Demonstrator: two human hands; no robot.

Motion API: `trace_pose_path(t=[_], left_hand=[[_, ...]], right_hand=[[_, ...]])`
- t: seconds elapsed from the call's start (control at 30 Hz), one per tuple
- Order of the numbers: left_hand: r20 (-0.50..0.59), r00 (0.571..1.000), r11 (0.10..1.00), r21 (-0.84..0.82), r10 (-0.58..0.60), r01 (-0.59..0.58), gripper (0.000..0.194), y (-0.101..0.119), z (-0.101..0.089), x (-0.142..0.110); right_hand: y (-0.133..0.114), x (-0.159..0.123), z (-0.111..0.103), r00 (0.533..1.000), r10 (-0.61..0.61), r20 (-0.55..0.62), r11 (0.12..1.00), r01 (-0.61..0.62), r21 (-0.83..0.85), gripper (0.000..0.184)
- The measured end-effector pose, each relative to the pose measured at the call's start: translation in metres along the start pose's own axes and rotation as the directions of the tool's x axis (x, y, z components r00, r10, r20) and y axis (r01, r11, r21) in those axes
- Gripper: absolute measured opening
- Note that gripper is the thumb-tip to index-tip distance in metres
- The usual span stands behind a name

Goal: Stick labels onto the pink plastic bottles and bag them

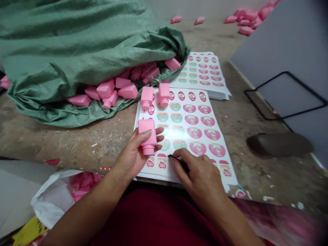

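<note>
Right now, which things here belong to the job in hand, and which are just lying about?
Seemingly in use:
pink plastic bottle, left hand
slim black tool, right hand
white sheet of pink and green stickers

Probably just lying about:
dark oblong object, right side
yellow printed plastic

Left hand palm-up, thumb across; right hand palm-down, fingers curled.

Mostly Ones and Twos

One held bottle; two bottles on the sheets; two lone bottles farther back — the heaped bottles overlap too much to count; two sheet stacks; one green sack; one white bag; one black tool.
</note>
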State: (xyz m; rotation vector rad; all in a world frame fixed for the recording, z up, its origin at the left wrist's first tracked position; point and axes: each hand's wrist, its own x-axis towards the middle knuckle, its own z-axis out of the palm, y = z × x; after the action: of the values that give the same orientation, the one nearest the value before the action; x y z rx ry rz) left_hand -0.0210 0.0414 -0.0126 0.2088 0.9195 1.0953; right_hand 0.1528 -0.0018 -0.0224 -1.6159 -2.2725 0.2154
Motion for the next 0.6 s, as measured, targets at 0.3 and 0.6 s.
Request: trace_pose_path(t=[0.3,0.6], left_hand=[[-0.005,0.999,0.999,0.012,0.048,-0.048,0.033,-0.007,-0.001,-0.001],[0.013,0.998,0.997,0.041,0.059,-0.059,0.030,-0.010,0.000,0.000]], right_hand=[[0.000,0.000,0.002,0.999,-0.006,-0.036,1.000,0.005,-0.014,0.020],[0.003,0.001,0.004,0.994,0.096,0.054,0.992,-0.100,0.072,0.016]])
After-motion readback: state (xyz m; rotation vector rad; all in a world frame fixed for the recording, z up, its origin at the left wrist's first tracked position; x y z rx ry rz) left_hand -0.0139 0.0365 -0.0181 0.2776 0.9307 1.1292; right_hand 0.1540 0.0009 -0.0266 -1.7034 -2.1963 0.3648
